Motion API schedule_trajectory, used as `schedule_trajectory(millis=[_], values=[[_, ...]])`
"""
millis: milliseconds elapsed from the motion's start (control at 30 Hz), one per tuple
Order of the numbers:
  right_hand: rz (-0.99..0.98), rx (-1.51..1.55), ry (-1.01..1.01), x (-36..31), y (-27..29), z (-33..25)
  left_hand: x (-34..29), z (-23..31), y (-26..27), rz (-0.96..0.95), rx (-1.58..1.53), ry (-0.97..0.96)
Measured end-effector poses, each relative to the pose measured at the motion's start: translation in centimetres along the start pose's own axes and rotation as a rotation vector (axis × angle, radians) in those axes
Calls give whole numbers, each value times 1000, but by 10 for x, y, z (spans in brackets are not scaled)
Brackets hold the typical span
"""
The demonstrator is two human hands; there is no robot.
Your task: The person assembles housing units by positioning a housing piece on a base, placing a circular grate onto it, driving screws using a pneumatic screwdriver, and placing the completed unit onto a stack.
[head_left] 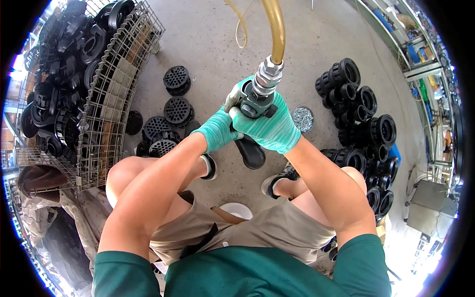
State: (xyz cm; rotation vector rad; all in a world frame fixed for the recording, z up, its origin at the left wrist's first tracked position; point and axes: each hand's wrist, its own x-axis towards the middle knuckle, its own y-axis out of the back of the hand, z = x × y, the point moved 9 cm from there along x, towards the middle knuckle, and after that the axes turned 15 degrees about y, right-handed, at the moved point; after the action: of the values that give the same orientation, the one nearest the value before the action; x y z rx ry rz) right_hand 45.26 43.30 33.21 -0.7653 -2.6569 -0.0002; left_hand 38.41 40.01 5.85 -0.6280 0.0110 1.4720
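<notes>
Both my hands, in teal knit gloves, grip a dark hose-fed power tool in front of my knees. My left hand [221, 129] wraps around its left side. My right hand [271, 123] closes over it from the right, close against the left. The power tool [252, 108] has a dark metal body; its working end is hidden by the gloves. A silver threaded fitting [267, 76] joins its top to an amber hose [274, 29] coming from above. Below my hands a black rounded piece [251, 154] shows; I cannot tell whether it belongs to the tool.
A wire cage [115, 81] full of black plastic parts stands at the left. Round perforated black discs [177, 110] lie in stacks beside it. Black ribbed ring fittings [382, 129] are piled at the right. A speckled grey disc [303, 119] lies near my right hand. Shelving [423, 72] lines the right.
</notes>
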Motion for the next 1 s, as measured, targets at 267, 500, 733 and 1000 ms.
schedule_trajectory(millis=[267,500,733,1000], values=[[-51,-76,-28,-5,3,0,-14,33,-21,77,313,-54],[5,-42,9,-7,10,7,-13,26,-19,90,463,-74],[22,-14,6,-4,5,9,5,0,-2,5,419,-101],[-12,-2,14,-5,6,11,1,8,-10,-7,339,-126]])
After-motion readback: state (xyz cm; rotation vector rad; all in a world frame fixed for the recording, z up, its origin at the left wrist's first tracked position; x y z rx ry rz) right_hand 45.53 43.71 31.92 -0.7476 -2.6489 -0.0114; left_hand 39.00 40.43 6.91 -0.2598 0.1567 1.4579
